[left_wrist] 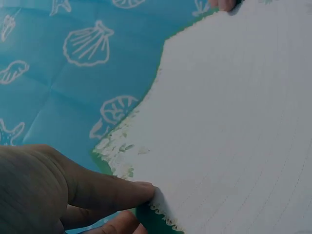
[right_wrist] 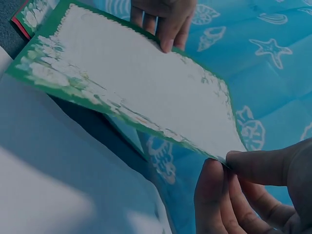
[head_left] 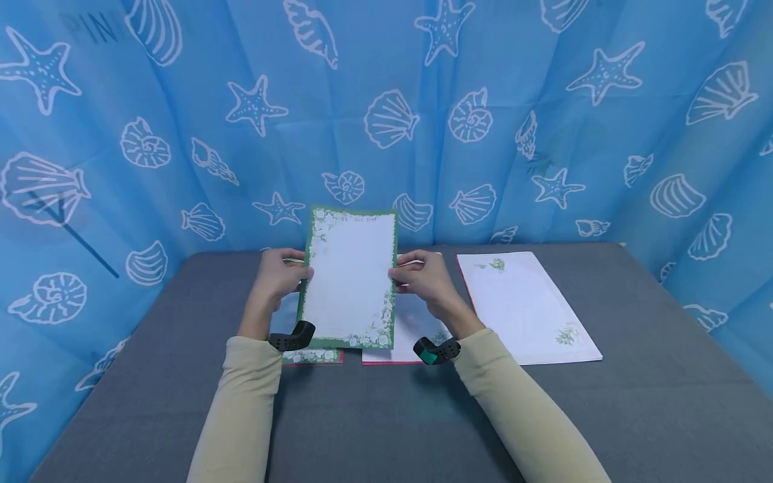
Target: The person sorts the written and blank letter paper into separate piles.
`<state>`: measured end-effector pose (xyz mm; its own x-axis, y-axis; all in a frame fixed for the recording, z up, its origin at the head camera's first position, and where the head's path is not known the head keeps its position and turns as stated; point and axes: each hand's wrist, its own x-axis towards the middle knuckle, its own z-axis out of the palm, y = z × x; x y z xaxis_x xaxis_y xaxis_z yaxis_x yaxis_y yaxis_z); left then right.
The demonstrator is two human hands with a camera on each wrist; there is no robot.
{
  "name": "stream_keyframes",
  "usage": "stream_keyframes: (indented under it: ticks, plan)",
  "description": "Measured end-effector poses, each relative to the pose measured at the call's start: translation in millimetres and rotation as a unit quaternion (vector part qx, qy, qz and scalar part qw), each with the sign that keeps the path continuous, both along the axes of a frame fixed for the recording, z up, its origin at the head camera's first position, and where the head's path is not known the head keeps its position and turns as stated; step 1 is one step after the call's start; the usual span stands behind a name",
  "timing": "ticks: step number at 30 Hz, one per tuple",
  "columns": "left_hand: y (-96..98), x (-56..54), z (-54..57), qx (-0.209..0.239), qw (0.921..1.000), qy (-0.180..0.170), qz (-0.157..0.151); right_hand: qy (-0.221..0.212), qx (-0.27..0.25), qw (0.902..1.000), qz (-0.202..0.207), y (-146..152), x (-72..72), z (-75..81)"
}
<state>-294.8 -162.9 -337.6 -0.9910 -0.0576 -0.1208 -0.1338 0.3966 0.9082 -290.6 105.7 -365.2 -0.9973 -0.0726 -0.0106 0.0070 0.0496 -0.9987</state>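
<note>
A sheet of stationery paper (head_left: 350, 275), white with a green border and pale flowers, is held up off the table between both hands. My left hand (head_left: 280, 275) pinches its left edge, thumb on the front face. On the opposite edge my right hand (head_left: 425, 276) pinches it the same way, as the right wrist view also shows at a border corner of the sheet (right_wrist: 141, 83). Behind and below it lie a green-bordered stack of paper (head_left: 311, 356) at left and a white stack (head_left: 417, 322) in the middle, both partly hidden by the sheet and hands.
On the right side of the grey-covered table (head_left: 374, 422) lies another white paper stack (head_left: 525, 308) with green leaf prints and a red edge beneath. A blue curtain (head_left: 338, 134) with shells and starfish hangs behind the table. Each wrist wears a black band (head_left: 292, 337).
</note>
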Motion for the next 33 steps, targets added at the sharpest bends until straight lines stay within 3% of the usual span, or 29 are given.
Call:
stream_keyframes:
  ticks: [9, 19, 33]
  plan:
    - [-14.1, -1.5, -4.3, -0.085, 0.9954, -0.022, 0.039, -0.027, 0.026, 0.9992, -0.012, -29.8, -6.7, -5.4]
    - [-23.3, -2.2, -8.9, -0.122, 0.9895, -0.023, 0.074, -0.037, 0.07, 0.9966, -0.025, -54.1, -9.6, -8.8]
    - [-34.8, -3.9, -10.7, -0.199, 0.9762, -0.06, 0.063, -0.043, 0.098, 0.9942, 0.004, -76.7, -13.3, -20.2]
